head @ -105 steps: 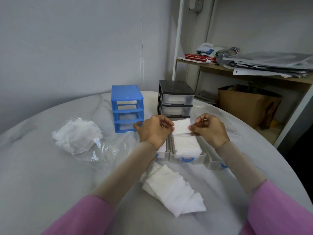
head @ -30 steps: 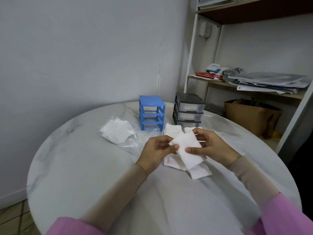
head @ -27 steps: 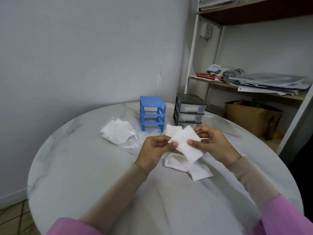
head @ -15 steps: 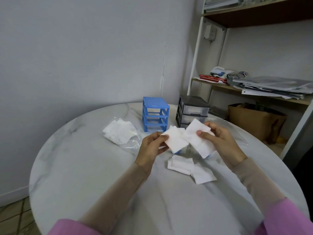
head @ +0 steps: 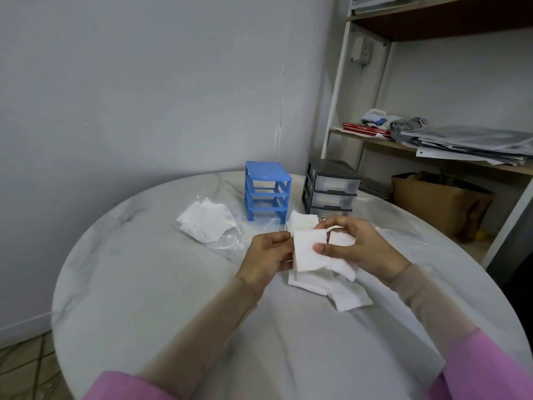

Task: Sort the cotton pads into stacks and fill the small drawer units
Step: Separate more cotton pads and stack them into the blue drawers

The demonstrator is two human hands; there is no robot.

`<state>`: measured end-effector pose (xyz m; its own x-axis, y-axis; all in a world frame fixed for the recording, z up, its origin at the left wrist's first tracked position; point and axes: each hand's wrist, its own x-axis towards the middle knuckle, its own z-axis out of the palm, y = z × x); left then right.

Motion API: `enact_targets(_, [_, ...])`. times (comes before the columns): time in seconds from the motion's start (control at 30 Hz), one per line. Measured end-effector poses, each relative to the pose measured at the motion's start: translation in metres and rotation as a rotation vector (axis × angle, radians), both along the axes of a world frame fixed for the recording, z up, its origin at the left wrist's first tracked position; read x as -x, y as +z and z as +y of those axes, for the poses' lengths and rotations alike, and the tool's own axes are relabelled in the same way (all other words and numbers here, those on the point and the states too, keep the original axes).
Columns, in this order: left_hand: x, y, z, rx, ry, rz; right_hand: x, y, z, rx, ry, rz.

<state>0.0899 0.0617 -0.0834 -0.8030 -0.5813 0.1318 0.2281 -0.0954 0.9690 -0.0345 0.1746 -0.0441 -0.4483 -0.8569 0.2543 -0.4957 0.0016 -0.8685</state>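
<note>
Table (head: 161,284): a round marbled top, on which everything of the task is set.
Drawer units: the blue unit (head: 266,192) and the grey unit (head: 331,187) are stood side by side at the far edge, straight ahead of the hands; the blue frame appears to be without its drawers, while clear drawers are seen in the grey one.
Bagged pads (head: 206,223): a heap in clear plastic is lain to the left, nearer the left hand and apart from it.
Loose pads (head: 326,281): a small untidy pile is lain on the table just under and toward the near side of the hands, its spread slanted toward the right.
Key relation: the units are placed beyond the hands and the loose pile beneath them, so a finished stack is judged to be carried forward, away from the body; the right hand is nearer the grey unit.
Held pads (head: 310,251): a few square pads are held between both hands above the pile, roughly flat to the camera.
Left hand (head: 266,255): fingers are curled, and the pads' left edge is pinched.
Right hand (head: 357,249): the pads are gripped, thumb in front and fingers curled behind.
</note>
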Motion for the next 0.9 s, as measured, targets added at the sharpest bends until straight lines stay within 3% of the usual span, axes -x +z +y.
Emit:
enact_targets(0.47, [0.0027, 0.0033, 0.0016, -0.026, -0.011, -0.029, 0.0103, -0.0076, -0.0046, -0.015, -0.139, 0.229])
enact_targets(0.9, [0.0055, -0.0049, -0.0023, 0.035, 0.059, 0.030, 0.0046, -0.0095, -0.0054, -0.013, -0.097, 0.126])
